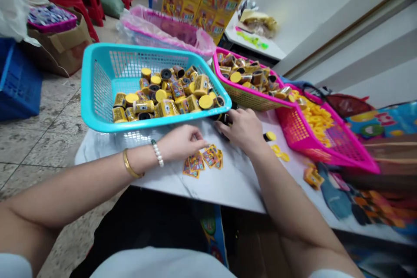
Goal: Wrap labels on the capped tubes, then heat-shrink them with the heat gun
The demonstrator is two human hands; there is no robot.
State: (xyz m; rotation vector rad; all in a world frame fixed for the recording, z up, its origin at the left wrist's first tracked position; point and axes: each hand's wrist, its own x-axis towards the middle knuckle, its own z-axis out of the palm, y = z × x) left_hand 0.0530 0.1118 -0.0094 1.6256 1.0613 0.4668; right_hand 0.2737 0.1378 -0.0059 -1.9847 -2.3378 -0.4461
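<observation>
At 9 o'clock a blue plastic crate (pixel 18 82) sat on the tiled floor (pixel 39 147). Further right, the left hand (pixel 182 142), wearing a gold bangle (pixel 130 164) and a pearl bracelet (pixel 157 153), hung just above a small pile of printed yellow labels (pixel 202 160) on the white marbled surface (pixel 208 189). Its grip was loosely curled, and I could not tell whether it pinched anything. At 11 o'clock a turquoise mesh basket (pixel 97 82) held yellow-capped jars (pixel 166 95), its near rim tilted low over the hands. The right hand (pixel 236 128) had its grip clamped on a dark jar (pixel 224 118), mostly hidden beneath that rim. The jar's long axis seemed to run from 9 to 3 o'clock, though its facing end could not be told. The step in hand appeared to be handling jars singly, and the next move called for clearing that rim. At 3 o'clock a pink basket (pixel 293 130) held loose yellow caps (pixel 317 117), with more caps (pixel 276 150) on the surface.
</observation>
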